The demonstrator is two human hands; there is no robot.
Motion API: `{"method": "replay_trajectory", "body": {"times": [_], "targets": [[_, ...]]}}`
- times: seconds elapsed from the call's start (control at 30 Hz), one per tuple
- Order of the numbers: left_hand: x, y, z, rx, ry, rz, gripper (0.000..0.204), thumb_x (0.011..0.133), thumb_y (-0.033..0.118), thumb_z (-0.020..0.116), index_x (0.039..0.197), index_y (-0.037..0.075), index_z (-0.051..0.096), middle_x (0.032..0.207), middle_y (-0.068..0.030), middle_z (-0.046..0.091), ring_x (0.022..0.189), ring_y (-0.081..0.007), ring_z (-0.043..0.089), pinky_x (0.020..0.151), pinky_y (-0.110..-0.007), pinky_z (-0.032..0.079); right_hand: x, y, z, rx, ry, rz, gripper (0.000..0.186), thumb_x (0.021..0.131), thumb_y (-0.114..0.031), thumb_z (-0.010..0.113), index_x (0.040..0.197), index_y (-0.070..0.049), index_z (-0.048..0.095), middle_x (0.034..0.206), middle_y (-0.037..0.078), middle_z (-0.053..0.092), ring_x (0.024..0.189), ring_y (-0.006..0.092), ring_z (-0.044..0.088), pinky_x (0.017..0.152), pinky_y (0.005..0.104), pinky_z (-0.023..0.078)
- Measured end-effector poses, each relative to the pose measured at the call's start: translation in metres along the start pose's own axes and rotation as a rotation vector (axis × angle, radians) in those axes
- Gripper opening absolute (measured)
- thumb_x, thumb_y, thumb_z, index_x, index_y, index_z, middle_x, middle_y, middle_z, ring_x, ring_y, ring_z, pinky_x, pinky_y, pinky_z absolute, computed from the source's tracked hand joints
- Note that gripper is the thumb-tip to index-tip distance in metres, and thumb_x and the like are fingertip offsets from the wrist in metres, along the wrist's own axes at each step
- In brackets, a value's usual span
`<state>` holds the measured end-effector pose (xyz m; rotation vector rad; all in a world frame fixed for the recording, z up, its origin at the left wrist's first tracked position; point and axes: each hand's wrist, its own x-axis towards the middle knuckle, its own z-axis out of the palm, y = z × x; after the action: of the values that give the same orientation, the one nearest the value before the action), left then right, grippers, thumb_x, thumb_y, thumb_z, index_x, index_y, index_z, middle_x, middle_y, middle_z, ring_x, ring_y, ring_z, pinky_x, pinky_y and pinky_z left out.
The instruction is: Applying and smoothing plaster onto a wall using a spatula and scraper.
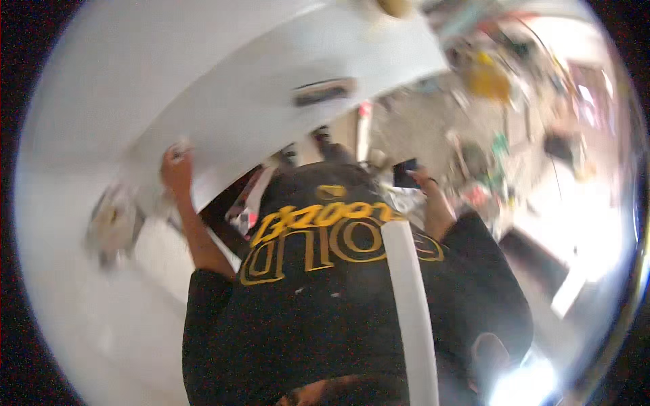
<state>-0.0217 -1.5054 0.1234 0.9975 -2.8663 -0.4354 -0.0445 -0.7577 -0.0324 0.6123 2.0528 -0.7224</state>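
My left hand point(177, 170) rests at the near left edge of a broad white surface point(237, 115). Its fingers are closed, and a small pale and dark thing shows at their tips, too blurred to name. Lower on the right, beside my body, my right hand point(425, 178) grips a dark flat rectangular object point(405, 173); its kind cannot be made out. A long dark-and-tan block point(323, 91), brush-like in shape, lies on the white surface, apart from both hands.
A round tan object point(394, 7) sits at the far edge of the view. Blurred clutter, including a yellow item point(489, 81) and a green one point(500, 145), covers the floor to the right. A greyish bundle point(114, 223) lies left of my left forearm.
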Motion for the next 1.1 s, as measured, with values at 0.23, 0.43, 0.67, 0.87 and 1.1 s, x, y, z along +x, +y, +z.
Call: {"method": "replay_trajectory", "body": {"times": [0.23, 0.43, 0.67, 0.87, 1.1], "targets": [[0.085, 0.132, 0.014, 0.023, -0.005, 0.650, 0.042, 0.072, 0.021, 0.066, 0.109, 0.005, 0.053, 0.108, -0.0153, 0.054, 0.102, -0.0297, 0.050, 0.085, -0.039, 0.041, -0.078, 0.103, 0.160, -0.418, 0.291, -0.087, 0.049, 0.075, -0.052, 0.053, 0.089, -0.006, 0.064, 0.083, 0.016, 0.063, 0.078, 0.0295, 0.061, 0.068, 0.0387, 0.048], [0.025, 0.274, 0.067, -0.412, -0.529, 1.149, 0.017, 0.068, 0.002, 0.060, 0.085, 0.005, 0.060, 0.083, -0.0137, 0.059, 0.080, -0.0309, 0.057, 0.073, -0.039, 0.045, -0.113, 0.102, 0.296, -0.192, 0.117, 0.236, 0.035, 0.076, -0.039, 0.058, 0.079, -0.004, 0.064, 0.078, 0.017, 0.062, 0.072, 0.0314, 0.060, 0.065, 0.0394, 0.048], [-0.078, 0.419, 0.070, -0.028, -0.822, 1.608, 0.012, 0.070, 0.005, 0.061, 0.082, 0.005, 0.058, 0.085, -0.0146, 0.060, 0.079, -0.0304, 0.058, 0.068, -0.040, 0.045, -0.134, 0.075, 0.314, 0.345, 0.184, 0.421, 0.035, 0.075, -0.038, 0.057, 0.081, -0.005, 0.064, 0.080, 0.017, 0.062, 0.075, 0.0314, 0.060, 0.067, 0.0394, 0.048], [-0.099, 0.486, 0.079, -0.411, -0.708, 1.700, 0.012, 0.070, 0.004, 0.060, 0.081, 0.005, 0.058, 0.071, -0.0135, 0.055, 0.069, -0.0329, 0.055, 0.063, -0.040, 0.045, -0.121, 0.069, 0.281, 0.539, 0.219, 0.470, 0.034, 0.074, -0.038, 0.057, 0.083, -0.005, 0.064, 0.082, 0.016, 0.062, 0.077, 0.0314, 0.060, 0.069, 0.0394, 0.048], [-0.088, 0.516, 0.152, -0.241, -0.789, 1.415, 0.009, 0.064, 0.001, 0.062, 0.067, 0.004, 0.054, 0.067, -0.0130, 0.052, 0.066, -0.0329, 0.052, 0.059, -0.040, 0.041, -0.068, 0.124, 0.199, 0.409, 0.104, 0.393, 0.034, 0.074, -0.038, 0.057, 0.085, -0.006, 0.064, 0.084, 0.016, 0.062, 0.080, 0.0313, 0.060, 0.071, 0.0394, 0.048]]}}
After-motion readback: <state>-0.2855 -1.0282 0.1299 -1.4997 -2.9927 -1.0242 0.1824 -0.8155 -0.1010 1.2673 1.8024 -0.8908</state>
